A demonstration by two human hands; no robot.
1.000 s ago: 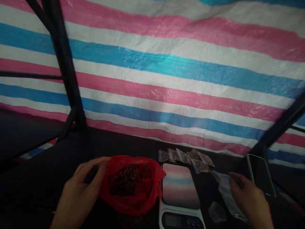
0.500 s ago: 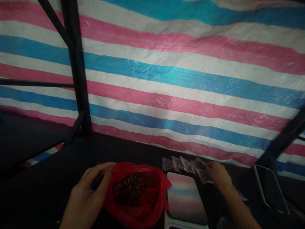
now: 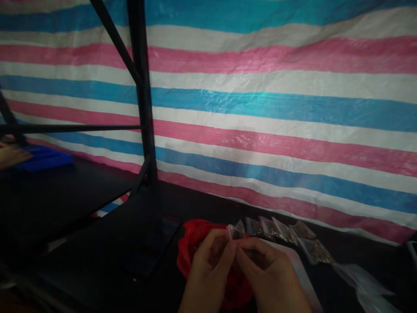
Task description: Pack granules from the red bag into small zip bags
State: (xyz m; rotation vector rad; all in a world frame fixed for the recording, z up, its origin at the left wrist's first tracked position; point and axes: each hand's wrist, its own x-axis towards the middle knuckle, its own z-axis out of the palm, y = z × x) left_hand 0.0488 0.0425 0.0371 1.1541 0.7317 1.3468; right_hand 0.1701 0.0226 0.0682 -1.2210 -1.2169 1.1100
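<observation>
My left hand (image 3: pixel 211 270) and my right hand (image 3: pixel 265 269) meet in front of me, their fingertips pinching a small transparent zip bag (image 3: pixel 236 231) at its lower part. Below them lies a red plastic bag (image 3: pixel 192 248), partly hidden by my hands. Its contents do not show here. To the right runs a row of several small zip bags with brown contents (image 3: pixel 283 230). One more filled bag (image 3: pixel 315 251) lies a little nearer. My hands partly cover the pale top of a digital scale (image 3: pixel 301 274).
Loose transparent plastic bags (image 3: pixel 361 280) lie on the dark table at the right. A dark flat slab (image 3: pixel 153 245) lies left of the red bag. A black metal post (image 3: pixel 141 87) stands before a striped tarp (image 3: pixel 260 104). Far left, another person's hand (image 3: pixel 9 155) is near a blue tray (image 3: pixel 42 158).
The view has swung left and down. My right hand has left the row of bags and joined my left hand. My left hand no longer rests at the red bag's rim, and both now pinch a small bag.
</observation>
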